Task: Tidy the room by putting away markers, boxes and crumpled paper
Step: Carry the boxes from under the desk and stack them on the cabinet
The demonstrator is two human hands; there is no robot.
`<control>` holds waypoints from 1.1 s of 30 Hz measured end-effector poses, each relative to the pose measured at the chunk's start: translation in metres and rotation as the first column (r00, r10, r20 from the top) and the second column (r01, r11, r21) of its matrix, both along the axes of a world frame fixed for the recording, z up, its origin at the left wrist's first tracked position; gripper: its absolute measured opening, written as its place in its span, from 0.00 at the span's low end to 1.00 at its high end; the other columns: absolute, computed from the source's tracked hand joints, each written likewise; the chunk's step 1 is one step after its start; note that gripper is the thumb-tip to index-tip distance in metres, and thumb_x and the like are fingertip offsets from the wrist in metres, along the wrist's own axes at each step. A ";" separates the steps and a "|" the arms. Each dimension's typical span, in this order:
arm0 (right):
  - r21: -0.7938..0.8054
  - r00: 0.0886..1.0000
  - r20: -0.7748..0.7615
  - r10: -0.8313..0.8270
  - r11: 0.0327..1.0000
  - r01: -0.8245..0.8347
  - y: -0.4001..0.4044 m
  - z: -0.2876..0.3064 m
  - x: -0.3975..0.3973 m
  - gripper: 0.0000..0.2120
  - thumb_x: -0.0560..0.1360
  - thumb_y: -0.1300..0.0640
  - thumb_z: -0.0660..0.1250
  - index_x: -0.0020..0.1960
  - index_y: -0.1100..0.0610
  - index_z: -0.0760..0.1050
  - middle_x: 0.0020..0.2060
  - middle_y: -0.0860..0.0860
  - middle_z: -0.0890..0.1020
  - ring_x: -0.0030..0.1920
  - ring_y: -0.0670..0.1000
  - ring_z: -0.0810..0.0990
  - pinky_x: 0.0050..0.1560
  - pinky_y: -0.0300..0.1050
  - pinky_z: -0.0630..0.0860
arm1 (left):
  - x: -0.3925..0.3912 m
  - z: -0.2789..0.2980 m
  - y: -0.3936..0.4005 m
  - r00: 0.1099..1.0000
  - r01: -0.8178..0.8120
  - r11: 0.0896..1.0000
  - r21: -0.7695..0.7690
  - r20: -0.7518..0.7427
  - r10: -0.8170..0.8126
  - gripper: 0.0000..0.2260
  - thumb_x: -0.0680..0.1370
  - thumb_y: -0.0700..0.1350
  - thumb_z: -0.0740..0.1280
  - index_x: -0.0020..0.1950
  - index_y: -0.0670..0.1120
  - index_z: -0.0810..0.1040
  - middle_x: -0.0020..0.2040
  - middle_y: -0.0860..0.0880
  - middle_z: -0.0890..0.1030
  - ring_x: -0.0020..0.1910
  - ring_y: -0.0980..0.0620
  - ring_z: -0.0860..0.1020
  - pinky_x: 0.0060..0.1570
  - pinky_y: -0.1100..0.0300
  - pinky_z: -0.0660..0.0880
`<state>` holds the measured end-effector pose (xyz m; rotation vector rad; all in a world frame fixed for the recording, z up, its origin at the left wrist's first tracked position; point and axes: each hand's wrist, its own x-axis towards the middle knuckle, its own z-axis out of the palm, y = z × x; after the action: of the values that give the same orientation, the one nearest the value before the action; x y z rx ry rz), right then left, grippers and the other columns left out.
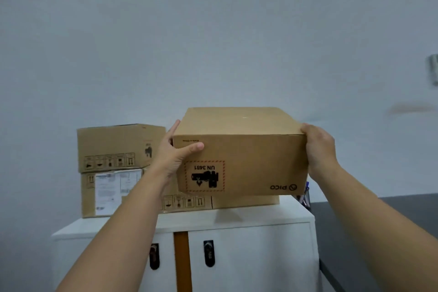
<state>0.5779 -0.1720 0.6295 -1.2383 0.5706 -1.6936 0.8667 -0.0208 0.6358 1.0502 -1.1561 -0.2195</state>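
At about eight o'clock from the middle of the view, two cardboard boxes are stacked on a white cabinet [237, 218]: the upper box [113, 147] sits on a lower box [106, 193] that bears a white shipping label. Just right of them, the left hand [174, 156] grips the near left corner of a larger carried box [239, 152], thumb across its front face and fingers along its left side. This box fills the centre, its printing upside down, and it sits over a flat box [246, 202] on the cabinet top; whether it touches that box or hangs just above it cannot be told. At three o'clock from the box's middle, the right hand [318, 149] clasps its right end, fingers curled over the top edge. Further right, at four o'clock, some pens [306, 193] show behind the cabinet corner, beside a dark table [379, 220].

The step in hand looks like stacking this box on the cabinet with the others. The next move probably calls for settling it squarely on the flat box, edges lined up, before either hand lets go.
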 end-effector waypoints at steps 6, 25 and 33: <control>-0.233 0.972 -0.150 0.183 0.948 -0.215 0.000 0.005 0.059 0.13 0.78 0.45 0.61 0.58 0.47 0.78 0.58 0.45 0.80 0.61 0.46 0.75 0.64 0.49 0.72 | 0.062 0.003 -0.048 0.905 -0.425 0.902 0.070 0.002 0.426 0.49 0.63 0.61 0.77 0.78 0.52 0.58 0.76 0.47 0.66 0.74 0.44 0.67 0.69 0.40 0.68; -0.117 0.830 -0.537 0.154 0.960 -0.253 -0.109 -0.009 0.133 0.25 0.76 0.56 0.69 0.71 0.51 0.68 0.60 0.51 0.79 0.54 0.48 0.79 0.42 0.40 0.76 | 0.039 -0.054 -0.062 0.807 -0.536 0.839 -0.091 0.237 0.541 0.30 0.75 0.49 0.72 0.73 0.66 0.64 0.67 0.59 0.75 0.55 0.67 0.77 0.46 0.68 0.79; -0.203 0.726 -0.676 0.129 0.914 -0.351 -0.098 -0.009 0.210 0.32 0.73 0.51 0.72 0.73 0.45 0.63 0.58 0.43 0.78 0.57 0.45 0.77 0.54 0.44 0.75 | 0.116 -0.061 -0.055 0.591 -0.764 0.646 0.005 0.406 0.696 0.35 0.78 0.44 0.68 0.81 0.54 0.52 0.78 0.51 0.58 0.73 0.48 0.66 0.68 0.52 0.67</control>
<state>0.7877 -0.2699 0.6209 -2.0810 0.5084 -1.1182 0.9830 -0.0760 0.5749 1.7088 -0.9339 0.5839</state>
